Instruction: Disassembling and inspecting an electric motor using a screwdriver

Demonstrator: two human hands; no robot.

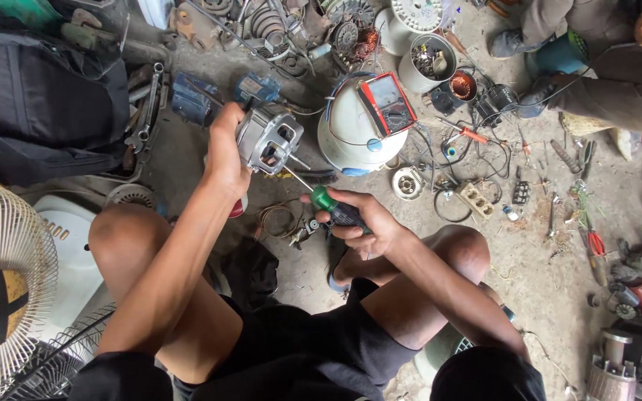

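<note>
Left hand (226,154): I wrap it tight around the back of the grey motor housing (269,138) and keep it lifted off the floor, its open face turned toward my other hand so the tool can reach in.
Right hand (362,226): closed firmly around the green-and-black handle of the screwdriver (319,194); the shaft angles up and left, and its tip meets the motor's near face.
Motor position: raised above my left knee, in front of me, just left of the white dome-shaped casing (351,126).
Why held so: I judge that gripping the motor in the air steadies it against the push of the screwdriver.
Meter: a red multimeter (387,102) rests tilted on top of the white casing, near but apart from the motor.
Floor clutter: wires, a power strip (476,199), pliers (594,241) and small parts lie scattered across the concrete floor (529,275) to my right.
Left side: a fan grille (5,260) and a wrench (145,111) lie close by.
In the way: nothing sits between my hands; another person's legs (618,82) are well apart, top right.
</note>
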